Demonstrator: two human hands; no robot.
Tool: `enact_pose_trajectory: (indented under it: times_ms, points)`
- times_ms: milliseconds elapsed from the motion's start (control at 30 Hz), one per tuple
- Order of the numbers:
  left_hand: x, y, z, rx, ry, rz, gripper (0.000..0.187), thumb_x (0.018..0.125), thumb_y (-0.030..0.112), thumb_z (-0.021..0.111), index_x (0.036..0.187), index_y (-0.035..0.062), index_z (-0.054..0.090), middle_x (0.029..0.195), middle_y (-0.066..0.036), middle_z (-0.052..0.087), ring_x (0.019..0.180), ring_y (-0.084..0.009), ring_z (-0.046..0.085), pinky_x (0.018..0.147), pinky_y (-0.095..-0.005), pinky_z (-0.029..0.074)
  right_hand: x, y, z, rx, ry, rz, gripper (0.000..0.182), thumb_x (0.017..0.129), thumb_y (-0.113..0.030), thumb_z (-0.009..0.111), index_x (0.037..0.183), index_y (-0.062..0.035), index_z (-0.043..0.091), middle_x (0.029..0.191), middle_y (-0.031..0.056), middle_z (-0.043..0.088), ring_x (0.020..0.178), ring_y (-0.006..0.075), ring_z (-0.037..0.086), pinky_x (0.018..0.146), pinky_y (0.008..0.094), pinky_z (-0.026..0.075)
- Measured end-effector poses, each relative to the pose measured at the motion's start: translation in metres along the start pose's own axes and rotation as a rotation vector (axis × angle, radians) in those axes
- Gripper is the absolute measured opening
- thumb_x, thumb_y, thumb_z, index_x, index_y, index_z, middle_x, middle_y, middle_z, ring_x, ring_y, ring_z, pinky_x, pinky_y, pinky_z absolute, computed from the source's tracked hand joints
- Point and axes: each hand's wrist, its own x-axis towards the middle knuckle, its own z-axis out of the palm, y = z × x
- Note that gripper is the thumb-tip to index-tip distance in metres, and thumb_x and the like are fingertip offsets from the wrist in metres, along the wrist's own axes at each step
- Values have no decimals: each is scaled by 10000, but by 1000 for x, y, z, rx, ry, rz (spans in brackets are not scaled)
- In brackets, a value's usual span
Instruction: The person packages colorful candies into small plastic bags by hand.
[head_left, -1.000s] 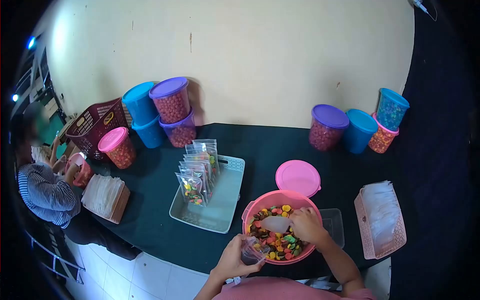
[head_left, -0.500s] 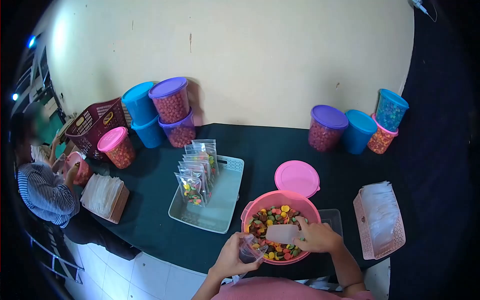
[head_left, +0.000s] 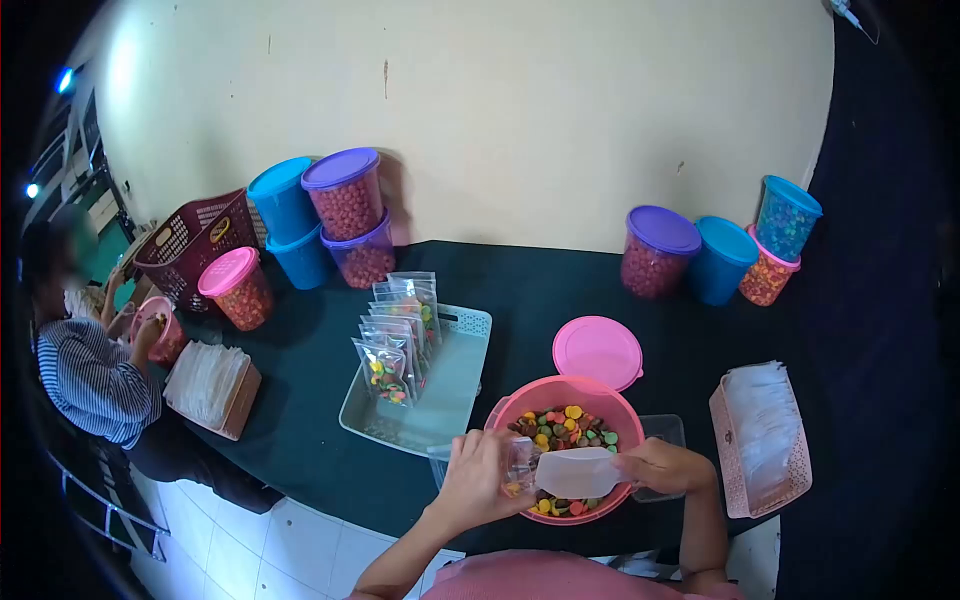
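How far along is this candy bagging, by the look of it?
Done: several filled clear candy bags stand in the pale plastic tray. In hand: the left hand holds a small clear bag at the white scoop, which the right hand grips. Left: the pink bowl holds many colourful candies, and a pink basket of empty bags waits.

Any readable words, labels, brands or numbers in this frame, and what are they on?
No legible text anywhere.
Maroon basket: a pale tag, too small and blurred to read.
Tubs, filled bags and pink bowl: no lettering visible.
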Motion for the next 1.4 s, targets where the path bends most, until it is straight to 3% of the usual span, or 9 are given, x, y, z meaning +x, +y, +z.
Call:
enact_pose_trajectory:
  times_ms: [67, 167, 267, 533, 867, 1000, 1267, 1367, 1400]
  points:
    - [6, 2, 1, 26, -41, 34, 733, 481, 291, 749, 1056, 3, 399, 967, -120, 491, 886, -278, 454, 772, -373, 316, 2, -3, -3, -149, -83, 127, 553, 900, -426, 298, 814, 36, 589, 638, 141, 564, 599, 189, 560, 565, 287, 435]
    - [12, 3, 3, 54, -94, 82, 741, 482, 314, 742, 1060, -1, 402, 956, -115, 493, 883, -269, 457, 762, -364, 311, -2, -5, -8, -203, 13, 48, 560, 896, -432, 307, 777, 34, 594, 617, 143, 565, 579, 184, 562, 558, 292, 437]
    - [16, 2, 3, 60, -104, 118, 753, 481, 324, 740, 1068, -2, 402, 945, -112, 494, 881, -266, 456, 760, -363, 307, -5, -11, -17, -311, 71, 180, 550, 897, -424, 309, 774, 27, 600, 618, 140, 571, 571, 203, 566, 566, 309, 443]
    - [26, 1, 3, 179, -165, 184, 717, 492, 348, 721, 1057, 17, 430, 928, -98, 480, 902, -258, 445, 773, -367, 299, 8, -9, -12, -378, -30, 122, 535, 882, -446, 327, 806, 1, 611, 651, 151, 580, 615, 239, 583, 602, 324, 447]
    - [34, 2, 8, 122, -204, 231, 688, 496, 317, 703, 1057, 19, 439, 917, -103, 470, 897, -256, 442, 784, -379, 309, -8, -25, -20, -456, -12, 129, 566, 877, -470, 299, 768, -16, 619, 565, 138, 563, 554, 256, 581, 569, 345, 451]
    - [32, 10, 12, 48, -214, 247, 684, 489, 307, 701, 1055, 21, 445, 914, -102, 467, 890, -248, 445, 771, -363, 313, -3, -25, -13, -490, -39, 188, 540, 874, -458, 316, 773, -20, 616, 602, 141, 573, 592, 272, 584, 588, 359, 447]
    - [33, 10, 17, 169, -251, 373, 714, 506, 355, 710, 1091, 46, 442, 929, -88, 462, 884, -238, 442, 768, -375, 299, 21, 0, 21, -467, -32, 38, 469, 877, -409, 326, 939, -7, 562, 707, 188, 571, 682, 304, 569, 651, 392, 427]
    - [35, 16, 2, 209, -293, 362, 750, 511, 399, 719, 1116, 60, 435, 1027, -94, 433, 994, -239, 406, 814, -412, 281, 18, 3, 28, -299, 40, -13, 423, 885, -359, 350, 981, 1, 552, 737, 151, 572, 718, 260, 577, 644, 349, 432]
    - [37, 23, -9, 223, -209, 344, 753, 523, 416, 722, 1128, 73, 431, 1088, -103, 400, 1054, -245, 364, 849, -432, 257, 17, 7, 31, -303, 39, -13, 423, 885, -359, 350, 981, 1, 552, 737, 151, 572, 718, 260, 577, 644, 349, 432]
